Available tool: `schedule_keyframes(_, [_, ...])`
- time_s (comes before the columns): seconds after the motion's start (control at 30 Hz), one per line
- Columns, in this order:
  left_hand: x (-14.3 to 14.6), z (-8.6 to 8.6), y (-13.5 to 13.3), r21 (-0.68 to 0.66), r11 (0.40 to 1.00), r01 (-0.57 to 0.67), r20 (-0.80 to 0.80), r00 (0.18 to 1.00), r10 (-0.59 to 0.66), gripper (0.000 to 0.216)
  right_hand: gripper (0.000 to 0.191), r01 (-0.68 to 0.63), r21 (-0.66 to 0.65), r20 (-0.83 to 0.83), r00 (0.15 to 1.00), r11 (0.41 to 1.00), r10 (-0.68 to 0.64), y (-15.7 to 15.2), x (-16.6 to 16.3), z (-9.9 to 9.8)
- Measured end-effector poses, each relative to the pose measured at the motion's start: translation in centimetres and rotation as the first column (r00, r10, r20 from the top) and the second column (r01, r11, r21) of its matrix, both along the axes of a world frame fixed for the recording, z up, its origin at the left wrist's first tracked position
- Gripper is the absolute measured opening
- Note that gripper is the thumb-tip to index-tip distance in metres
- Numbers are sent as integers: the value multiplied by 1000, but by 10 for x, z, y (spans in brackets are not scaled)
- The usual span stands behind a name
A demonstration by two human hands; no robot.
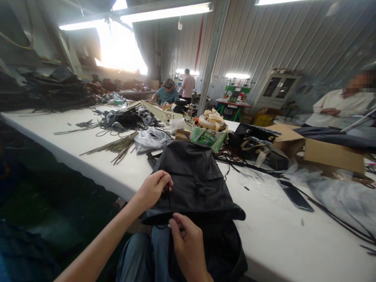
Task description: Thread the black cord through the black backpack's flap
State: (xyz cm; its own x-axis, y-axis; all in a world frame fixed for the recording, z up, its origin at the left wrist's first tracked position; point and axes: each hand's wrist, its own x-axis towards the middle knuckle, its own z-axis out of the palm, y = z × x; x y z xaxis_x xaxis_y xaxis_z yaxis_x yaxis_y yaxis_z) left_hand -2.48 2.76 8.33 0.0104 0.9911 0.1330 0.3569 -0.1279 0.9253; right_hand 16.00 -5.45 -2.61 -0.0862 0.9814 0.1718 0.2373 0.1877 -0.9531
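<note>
The black leather bag point(194, 180) is lying over the near edge of the white desk point(264, 231). The left hand point(152, 190) is pinching its left edge closed; the right hand point(188, 243) is gripping its lower hem. Risk: the overhanging lower part is likely dragging the bag off if either grip loosens.

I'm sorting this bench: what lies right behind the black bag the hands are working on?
Behind the black bag sit a crumpled clear plastic bag, a green packet and dark cords. Whatever lies under the bag is covered.
</note>
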Motion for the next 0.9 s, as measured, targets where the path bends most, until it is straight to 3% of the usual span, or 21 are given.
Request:
schedule_keyframes(0.2, [16,108,6,118,992,53,70,996,-61,24,37,-78,-41,2,997,996,79,-11,18,-8])
schedule_keyframes(0.27, [28,132,5,175,980,92,15,995,-96,21,38,-94,-43,-8,996,995,93,-9,20,-8])
schedule_keyframes(0.33, [40,144,4,212,968,135,-50,991,-127,19,40,-92,-41,-11,996,995,92,-7,21,-7])
schedule_keyframes(0.5, [57,141,0,216,963,159,-116,984,-137,19,40,-119,-36,5,993,992,119,-4,28,-5])
schedule_keyframes(0.7, [50,136,0,227,974,7,149,988,-42,26,40,-127,-82,24,991,988,130,-2,43,-8])
schedule_keyframes(0.9, [46,97,18,36,995,95,107,989,-98,22,37,-160,-95,84,982,983,168,-1,43,-13])
